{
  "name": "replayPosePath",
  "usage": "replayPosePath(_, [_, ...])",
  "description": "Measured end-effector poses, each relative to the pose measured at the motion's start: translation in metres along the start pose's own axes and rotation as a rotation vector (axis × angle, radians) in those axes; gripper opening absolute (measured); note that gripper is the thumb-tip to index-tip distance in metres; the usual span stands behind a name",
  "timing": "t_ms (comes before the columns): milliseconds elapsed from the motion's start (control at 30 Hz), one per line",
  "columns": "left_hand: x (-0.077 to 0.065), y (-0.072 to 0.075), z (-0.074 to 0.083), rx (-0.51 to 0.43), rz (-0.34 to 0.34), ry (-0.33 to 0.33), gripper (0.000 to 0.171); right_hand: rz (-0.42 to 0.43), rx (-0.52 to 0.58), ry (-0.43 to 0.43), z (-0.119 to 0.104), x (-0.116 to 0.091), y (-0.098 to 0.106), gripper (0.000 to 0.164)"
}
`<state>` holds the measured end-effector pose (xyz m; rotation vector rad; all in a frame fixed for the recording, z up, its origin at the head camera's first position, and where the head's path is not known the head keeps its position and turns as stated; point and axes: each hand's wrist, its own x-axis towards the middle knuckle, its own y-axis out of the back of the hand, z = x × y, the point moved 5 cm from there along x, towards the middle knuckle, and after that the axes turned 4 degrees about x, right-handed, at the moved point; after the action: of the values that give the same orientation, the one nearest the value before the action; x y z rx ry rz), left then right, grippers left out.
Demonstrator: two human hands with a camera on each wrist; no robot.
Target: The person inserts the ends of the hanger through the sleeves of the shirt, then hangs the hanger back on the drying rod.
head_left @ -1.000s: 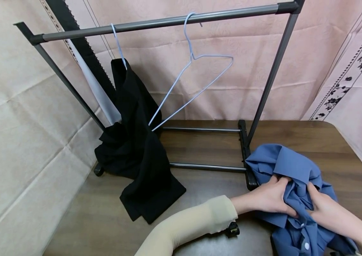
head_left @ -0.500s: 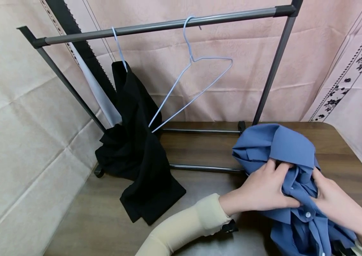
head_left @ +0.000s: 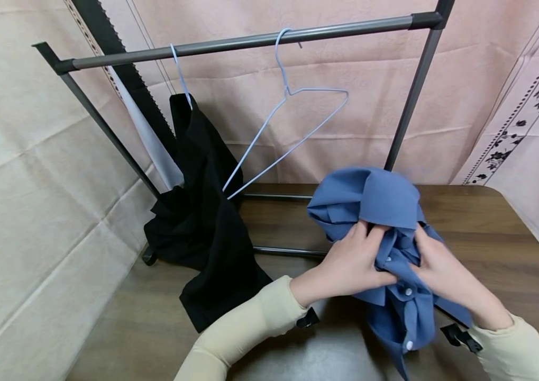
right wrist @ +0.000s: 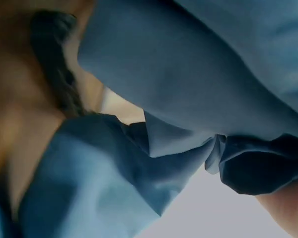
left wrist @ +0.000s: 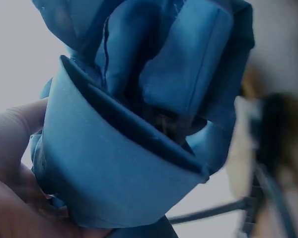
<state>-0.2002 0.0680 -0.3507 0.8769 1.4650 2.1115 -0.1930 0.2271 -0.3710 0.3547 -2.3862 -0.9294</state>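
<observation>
Both hands hold a bunched blue button-up shirt (head_left: pixel 388 196) up in front of the rack's right side. My left hand (head_left: pixel 352 262) grips it at the left, fingertips tucked under the folded collar and thumb on the front. On the other side my right hand (head_left: pixel 445 272) pinches the cloth near the button placket, some of its fingers hidden by fabric. The shirt's lower end hangs down in a point. In the left wrist view the collar (left wrist: pixel 114 158) stands curved next to the left hand's fingers. Blue folds (right wrist: pixel 179 64) fill most of the right wrist view.
A dark metal garment rack (head_left: pixel 231 43) stands on the wooden table (head_left: pixel 478 222). From its bar hang a bare light-blue wire hanger (head_left: pixel 293 148) and, to the left, a black garment (head_left: pixel 202 211) on another hanger. Pale cloth (head_left: pixel 36 159) walls the back and sides.
Both hands have lifted the shirt off to the left and upward, closer to the rack. The hanger and the black garment stay where they were on the bar.
</observation>
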Motion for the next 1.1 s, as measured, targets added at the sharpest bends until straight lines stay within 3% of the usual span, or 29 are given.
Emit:
replayPosePath(167, [-0.008,-0.027,-0.025,-0.052,-0.098,0.087,0.087,-0.155,0.143,-0.241,0.020,0.003,-0.029,0.088])
replayPosePath(267, [-0.013,-0.042,-0.039,-0.068,-0.137,0.117,0.083,-0.194,0.185,-0.361,0.032,0.004,-0.043,0.082])
replayPosePath(333, [-0.018,-0.050,-0.049,-0.087,-0.150,0.130,0.083,-0.186,0.190,-0.375,0.037,0.005,-0.049,0.076])
replayPosePath(533, [-0.031,-0.064,-0.073,-0.167,-0.153,0.162,0.085,-0.162,0.140,-0.310,0.042,0.007,-0.058,0.067])
replayPosePath(833, [-0.041,-0.053,-0.079,-0.171,-0.165,0.107,0.082,-0.126,0.050,-0.312,0.035,0.008,-0.044,0.081])
replayPosePath(1100, [-0.063,-0.018,-0.091,-0.174,-0.139,0.103,0.077,0.133,-0.054,-0.194,0.004,0.003,-0.001,0.064])
